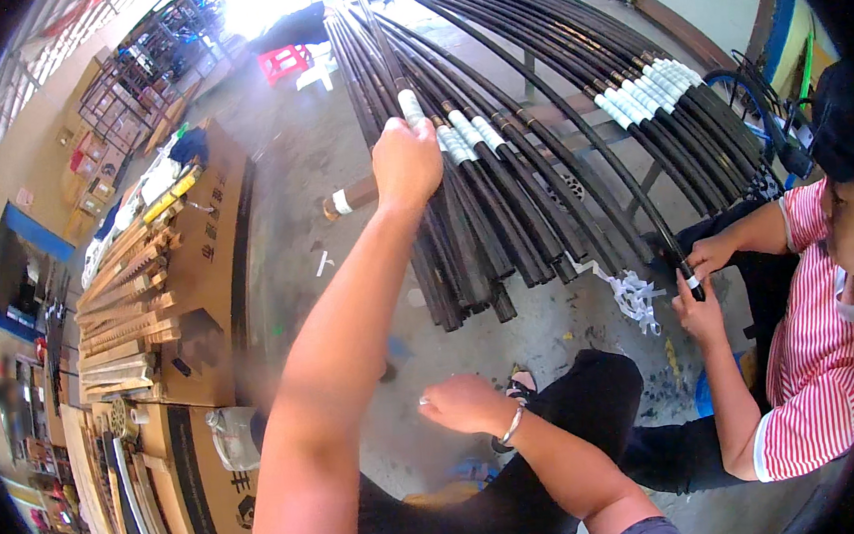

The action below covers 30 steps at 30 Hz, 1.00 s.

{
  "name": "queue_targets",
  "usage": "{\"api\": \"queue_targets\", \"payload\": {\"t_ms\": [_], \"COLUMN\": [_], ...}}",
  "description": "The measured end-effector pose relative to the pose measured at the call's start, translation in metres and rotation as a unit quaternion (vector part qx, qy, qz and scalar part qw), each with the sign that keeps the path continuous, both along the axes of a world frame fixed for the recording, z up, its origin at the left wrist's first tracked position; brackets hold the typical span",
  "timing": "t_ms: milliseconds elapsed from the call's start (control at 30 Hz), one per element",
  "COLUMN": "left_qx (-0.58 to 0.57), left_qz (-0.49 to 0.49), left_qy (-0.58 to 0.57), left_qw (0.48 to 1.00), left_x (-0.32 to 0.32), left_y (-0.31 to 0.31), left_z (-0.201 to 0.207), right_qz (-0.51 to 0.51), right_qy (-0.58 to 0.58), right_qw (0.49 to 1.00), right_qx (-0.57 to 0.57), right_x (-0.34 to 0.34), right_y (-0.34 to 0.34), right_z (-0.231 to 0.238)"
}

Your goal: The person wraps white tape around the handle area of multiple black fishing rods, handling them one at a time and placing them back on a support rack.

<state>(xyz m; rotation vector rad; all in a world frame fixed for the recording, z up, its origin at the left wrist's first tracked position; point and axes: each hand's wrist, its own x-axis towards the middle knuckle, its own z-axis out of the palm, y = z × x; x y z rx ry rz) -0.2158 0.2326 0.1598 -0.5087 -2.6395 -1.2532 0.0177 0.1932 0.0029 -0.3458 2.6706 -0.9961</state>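
My left hand (407,163) is wrapped round a long black pole (381,40), just below its white wrapped band (410,108). Beneath it lie several more black poles (464,224), some with white bands round their middles. My right hand (463,405), with a bracelet at the wrist, is closed low over my lap, apart from the poles. A small white bit shows at its fingertips, too small to name. At the right, a co-worker's hands (702,291) hold the near end of another black pole (659,224).
A second row of white-banded poles (625,101) rests on a rack at the far right. Cardboard boxes (215,254) with wooden strips (130,320) stand at the left. White scraps (635,301) hang near the co-worker. A red stool (284,64) is at the back.
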Motion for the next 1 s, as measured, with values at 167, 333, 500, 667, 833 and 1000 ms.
{"api": "queue_targets", "payload": {"t_ms": [167, 333, 500, 667, 833, 1000], "left_qx": [-0.157, -0.212, -0.316, -0.333, -0.313, -0.314], "left_qz": [0.044, 0.024, -0.041, -0.076, -0.306, -0.433], "left_qy": [0.008, 0.022, 0.026, 0.126, 0.269, 0.209], "left_qw": [0.987, 0.977, 0.948, 0.931, 0.858, 0.819], "left_x": [-0.025, -0.029, -0.018, 0.004, 0.051, 0.096], "left_y": [0.034, 0.056, 0.063, 0.073, 0.099, 0.1], "left_z": [-0.004, -0.011, 0.007, 0.006, -0.013, -0.026], "right_qz": [0.013, 0.004, -0.005, 0.007, 0.022, -0.009], "right_qy": [0.04, 0.01, -0.015, -0.017, 0.007, 0.037], "right_qw": [0.999, 0.999, 0.999, 0.999, 1.0, 0.999], "right_qx": [-0.006, -0.031, -0.045, -0.036, -0.018, -0.035], "right_x": [-0.004, -0.002, 0.0, 0.001, -0.001, 0.002], "right_y": [-0.002, 0.005, 0.012, 0.015, 0.011, 0.008], "right_z": [0.011, 0.006, 0.017, 0.017, 0.018, 0.002]}}
